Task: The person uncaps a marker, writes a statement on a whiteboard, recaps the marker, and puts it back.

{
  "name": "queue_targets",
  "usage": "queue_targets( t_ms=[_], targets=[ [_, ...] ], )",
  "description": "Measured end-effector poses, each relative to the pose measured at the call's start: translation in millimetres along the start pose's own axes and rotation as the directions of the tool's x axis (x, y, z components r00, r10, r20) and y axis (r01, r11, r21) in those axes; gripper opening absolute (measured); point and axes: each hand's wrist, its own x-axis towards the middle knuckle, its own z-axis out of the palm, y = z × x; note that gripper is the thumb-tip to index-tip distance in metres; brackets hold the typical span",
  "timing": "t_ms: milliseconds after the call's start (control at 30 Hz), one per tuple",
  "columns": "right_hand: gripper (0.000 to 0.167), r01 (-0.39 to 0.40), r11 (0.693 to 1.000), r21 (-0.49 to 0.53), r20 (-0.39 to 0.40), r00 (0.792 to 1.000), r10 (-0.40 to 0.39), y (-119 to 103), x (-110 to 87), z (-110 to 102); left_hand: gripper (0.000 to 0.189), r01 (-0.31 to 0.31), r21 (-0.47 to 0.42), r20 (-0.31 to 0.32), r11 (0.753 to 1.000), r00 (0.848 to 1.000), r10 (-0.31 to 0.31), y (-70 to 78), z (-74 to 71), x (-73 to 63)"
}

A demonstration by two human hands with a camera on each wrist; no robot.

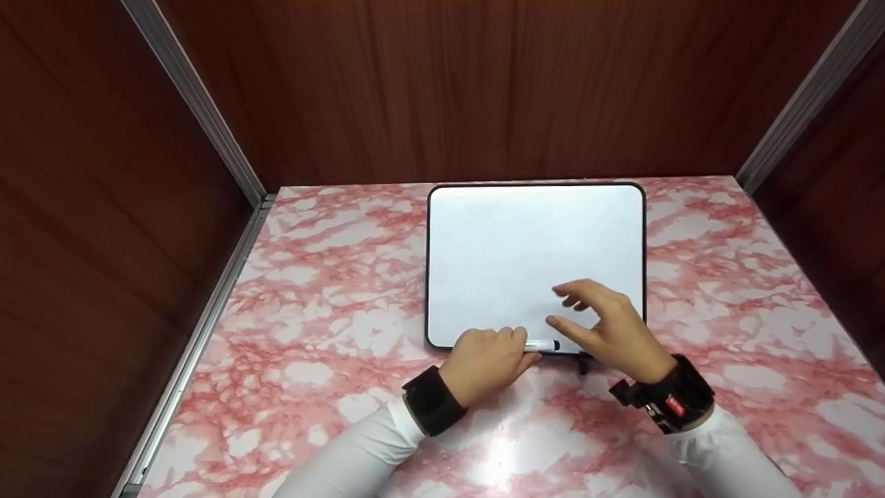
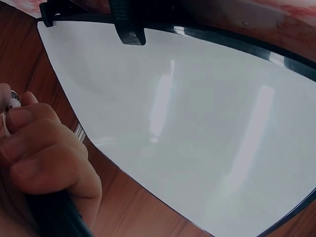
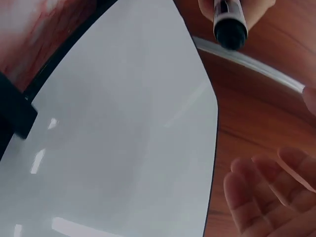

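Observation:
My left hand [image 1: 484,363] grips a whiteboard marker [image 1: 542,346], its fingers curled round the white barrel. The marker's black end sticks out to the right of the fist. In the left wrist view the curled fingers [image 2: 47,148] stand at the left, with a black piece [image 2: 54,212] below them. My right hand [image 1: 615,332] hangs before the lower right part of the whiteboard [image 1: 525,256], thumb and fingers apart, holding nothing. In the right wrist view the marker [image 3: 230,24] points its dark end at the camera, apart from the right fingers [image 3: 266,192].
The whiteboard has a thin black frame. Black clip-like parts [image 2: 129,24] sit on its edge in the wrist views. A pink and white marbled table [image 1: 325,277] lies around it. Brown wood-grain panels [image 1: 470,90] and metal edging [image 1: 207,124] enclose the back and sides.

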Motion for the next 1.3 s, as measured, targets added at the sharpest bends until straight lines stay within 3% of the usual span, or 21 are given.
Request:
queue_targets(
  t_ms=[167, 433, 767, 1067, 1300],
  targets=[
    [0.024, 0.001, 0.992, -0.13, 0.204, 0.979, 0.025, -14, 1.5, 13, 0.035, 0.02, -0.031, 0.043, 0.999, 0.999, -0.018, 1.3, -4.0, 1.9],
    [0.021, 0.019, 0.983, -0.185, 0.369, 0.928, 0.052, -23, 1.0, 22, 0.024, 0.039, -0.129, 0.013, 0.991, 0.999, -0.038, -2.1, -2.4, 1.2],
    [0.021, 0.065, 0.979, -0.191, 0.422, 0.907, 0.022, -25, -5.8, 32, 0.022, 0.022, -0.165, 0.029, 0.986, 0.999, -0.017, -7.0, -8.4, 0.6],
    [0.02, -0.052, 0.987, -0.154, 0.471, 0.874, 0.119, -18, -8.7, 24, 0.026, 0.015, -0.166, 0.008, 0.986, 1.0, -0.014, -23.8, -9.7, -5.9],
    [0.015, -0.095, 0.983, -0.155, 0.489, 0.857, 0.159, -13, -6.5, 13, 0.026, 0.021, -0.188, 0.022, 0.982, 1.0, -0.017, -38.1, -10.0, -12.8]
  ],
)
